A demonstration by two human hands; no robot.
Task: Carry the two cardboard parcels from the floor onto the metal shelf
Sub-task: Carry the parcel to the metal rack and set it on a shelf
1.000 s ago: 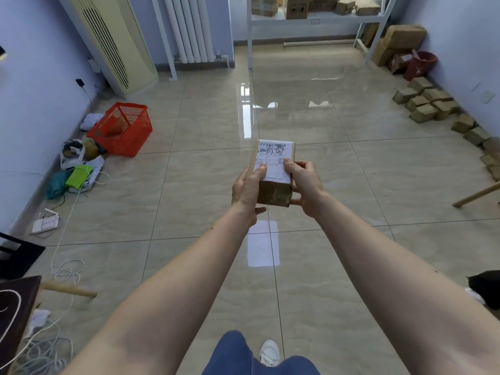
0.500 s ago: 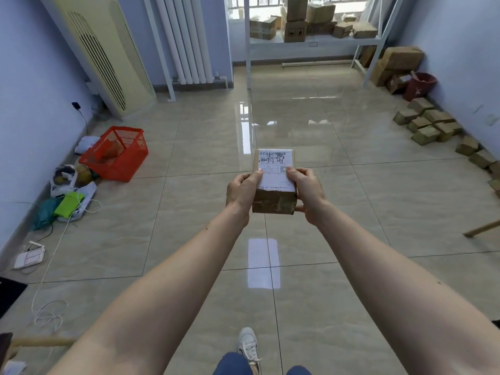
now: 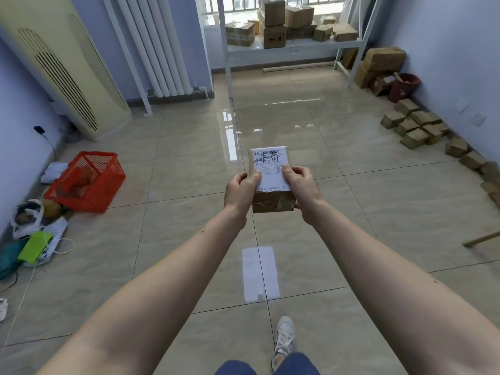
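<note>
Far left, against the wall: a heap of bags (image 3: 29, 228) and a white cord (image 3: 32, 269) trailing over the floor (image 3: 176, 239). Just right of the heap, a red basket (image 3: 86, 181) lies tilted on the tiles. Behind it an air conditioner (image 3: 59, 66) stands in the corner, with a white radiator (image 3: 159, 47) beside it on the back wall.

Centre: the parcel (image 3: 271, 180) is held in the air in front of the person, well clear of the floor, label (image 3: 270, 166) facing up. The left hand (image 3: 239, 192) grips its left side, thumb curled onto the label's edge; the fingers beneath are hidden. The right hand (image 3: 303, 185) grips the right side, thumb and forefinger curled over the top edge onto the label. Both forearms are extended. One white shoe (image 3: 284, 336) shows at the bottom edge.

Beyond the parcel, well apart from it, the shelf (image 3: 292, 46) stands at the back wall, bearing several boxes (image 3: 273, 23).

Right: larger cartons (image 3: 378, 63) are stacked beside the shelf leg, with a red bucket (image 3: 403, 86) next to them. Small parcels (image 3: 416, 128) lie in a cluster and a row along the right wall. A wooden stick (image 3: 481, 239) lies at the right edge.
</note>
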